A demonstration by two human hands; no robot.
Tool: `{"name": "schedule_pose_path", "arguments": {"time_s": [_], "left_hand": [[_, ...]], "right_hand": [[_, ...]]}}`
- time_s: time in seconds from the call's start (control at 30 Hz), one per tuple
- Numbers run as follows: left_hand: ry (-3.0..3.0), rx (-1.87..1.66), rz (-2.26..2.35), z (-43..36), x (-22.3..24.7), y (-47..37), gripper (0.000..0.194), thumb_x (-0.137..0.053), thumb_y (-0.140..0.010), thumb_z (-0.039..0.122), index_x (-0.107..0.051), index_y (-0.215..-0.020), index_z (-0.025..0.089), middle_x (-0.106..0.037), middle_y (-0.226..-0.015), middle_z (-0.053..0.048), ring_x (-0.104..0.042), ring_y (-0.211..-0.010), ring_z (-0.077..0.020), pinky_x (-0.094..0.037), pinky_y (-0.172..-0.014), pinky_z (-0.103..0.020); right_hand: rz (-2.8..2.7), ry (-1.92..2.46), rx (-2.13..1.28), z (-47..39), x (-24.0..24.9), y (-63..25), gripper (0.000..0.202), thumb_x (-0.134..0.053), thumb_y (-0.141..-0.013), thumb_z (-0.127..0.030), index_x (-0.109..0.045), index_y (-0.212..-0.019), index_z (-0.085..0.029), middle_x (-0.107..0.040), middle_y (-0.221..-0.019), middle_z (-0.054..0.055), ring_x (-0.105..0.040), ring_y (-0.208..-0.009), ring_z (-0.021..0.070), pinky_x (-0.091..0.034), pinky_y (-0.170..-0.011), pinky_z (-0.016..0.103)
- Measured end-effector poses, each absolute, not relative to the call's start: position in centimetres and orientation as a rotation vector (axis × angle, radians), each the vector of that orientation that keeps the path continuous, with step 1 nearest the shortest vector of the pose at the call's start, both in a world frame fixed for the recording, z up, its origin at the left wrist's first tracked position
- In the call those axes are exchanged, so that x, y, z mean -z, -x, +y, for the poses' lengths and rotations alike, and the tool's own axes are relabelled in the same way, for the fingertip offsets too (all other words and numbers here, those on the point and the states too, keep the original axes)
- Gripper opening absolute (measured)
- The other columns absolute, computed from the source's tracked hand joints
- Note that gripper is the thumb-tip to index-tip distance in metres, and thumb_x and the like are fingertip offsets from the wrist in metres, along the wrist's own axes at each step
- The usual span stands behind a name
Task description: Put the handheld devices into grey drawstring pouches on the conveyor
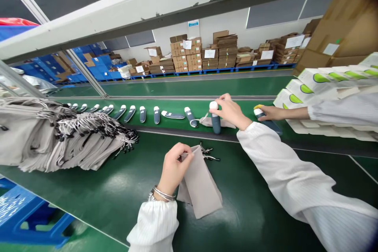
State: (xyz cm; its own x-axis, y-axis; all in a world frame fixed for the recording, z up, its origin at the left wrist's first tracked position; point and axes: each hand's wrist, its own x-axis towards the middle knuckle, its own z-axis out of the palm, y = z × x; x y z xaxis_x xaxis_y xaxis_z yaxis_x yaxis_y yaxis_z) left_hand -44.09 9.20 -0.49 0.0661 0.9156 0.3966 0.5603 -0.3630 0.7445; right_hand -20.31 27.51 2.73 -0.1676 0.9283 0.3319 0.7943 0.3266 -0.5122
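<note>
My left hand (177,164) pinches the top edge of a grey drawstring pouch (203,189) that hangs down against the green table. White cords with black ends stick out at the pouch's right side. Farther off, my right hand (232,111) grips a dark blue handheld device with a white top (216,120) by its upper end, holding it upright over the belt. Behind that device lies another grey pouch (227,123). Left of it, a similar device (191,117) and several more lie in a row along the green conveyor belt (206,106).
A pile of grey drawstring pouches (79,138) covers the table's left. At the right, another person's hand (270,113) holds a similar device beside stacked white-and-green boxes (313,82). A blue plastic stool (26,216) stands lower left. A metal beam (165,2) crosses above.
</note>
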Motion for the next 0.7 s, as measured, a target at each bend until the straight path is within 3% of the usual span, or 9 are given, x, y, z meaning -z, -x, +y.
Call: {"name": "schedule_pose_path", "arguments": {"time_s": [0.1, 0.2, 0.3, 0.5, 0.6, 0.7], "left_hand": [[-1.908, -1.253, 1.455, 9.1, 0.3, 43.8, 0.012, -0.061, -0.086, 0.018, -0.059, -0.074, 0.020, -0.058, -0.078, 0.001, -0.051, -0.070, -0.0134, -0.038, -0.065, -0.026], [-1.862, -1.281, 1.412, 8.9, -0.3, 43.4, 0.011, -0.065, -0.084, 0.017, -0.062, -0.074, 0.020, -0.058, -0.079, 0.001, -0.052, -0.073, -0.0137, -0.039, -0.068, -0.027], [-1.798, -1.334, 1.365, 8.6, -1.0, 42.7, 0.009, -0.069, -0.082, 0.018, -0.065, -0.074, 0.020, -0.057, -0.080, 0.000, -0.053, -0.075, -0.0143, -0.039, -0.067, -0.027], [-1.665, -1.609, 1.372, 8.2, -2.4, 42.0, 0.008, -0.077, -0.077, 0.022, -0.069, -0.074, 0.020, -0.056, -0.090, -0.002, -0.051, -0.077, -0.0129, -0.039, -0.064, -0.025], [-1.448, -1.743, 1.371, 8.3, -2.3, 43.3, 0.012, -0.075, -0.080, 0.027, -0.067, -0.076, 0.019, -0.056, -0.080, 0.001, -0.045, -0.062, -0.0090, -0.034, -0.055, -0.023], [-1.288, -1.674, 1.352, 8.8, -1.4, 44.6, 0.016, -0.068, -0.088, 0.038, -0.068, -0.094, 0.023, -0.055, -0.075, 0.003, -0.037, -0.052, -0.0071, -0.029, -0.048, -0.023]], "right_hand": [[-1.890, 1.390, -0.241, 26.7, -4.8, 20.0, 0.027, -0.067, -0.090, -0.043, -0.063, -0.103, -0.019, -0.057, -0.116, 0.010, -0.063, -0.078, 0.0194, -0.050, -0.070, 0.034], [-1.764, 0.995, -0.703, 24.2, -6.0, 21.2, 0.027, -0.059, -0.095, -0.048, -0.055, -0.101, -0.022, -0.062, -0.084, 0.002, -0.060, -0.061, 0.0146, -0.048, -0.055, 0.028], [-1.749, 0.815, -1.023, 21.1, -5.4, 23.3, 0.031, -0.063, -0.091, -0.051, -0.051, -0.096, -0.022, -0.060, -0.068, -0.003, -0.056, -0.050, 0.0120, -0.045, -0.046, 0.024], [-2.023, 0.776, -1.593, 16.2, -3.4, 24.2, 0.034, -0.057, -0.095, -0.052, -0.061, -0.106, -0.021, -0.046, -0.059, -0.006, -0.039, -0.044, 0.0072, -0.030, -0.041, 0.020], [-1.630, 0.743, -1.805, 14.9, -4.4, 21.7, 0.029, -0.067, -0.090, -0.045, -0.055, -0.103, -0.023, -0.029, -0.056, -0.011, -0.021, -0.044, 0.0054, -0.017, -0.040, 0.018], [-1.266, 0.727, -1.686, 14.6, -6.6, 18.5, 0.025, -0.071, -0.087, -0.036, -0.051, -0.098, -0.024, -0.019, -0.058, -0.011, -0.012, -0.047, 0.0063, -0.013, -0.041, 0.019]]}}
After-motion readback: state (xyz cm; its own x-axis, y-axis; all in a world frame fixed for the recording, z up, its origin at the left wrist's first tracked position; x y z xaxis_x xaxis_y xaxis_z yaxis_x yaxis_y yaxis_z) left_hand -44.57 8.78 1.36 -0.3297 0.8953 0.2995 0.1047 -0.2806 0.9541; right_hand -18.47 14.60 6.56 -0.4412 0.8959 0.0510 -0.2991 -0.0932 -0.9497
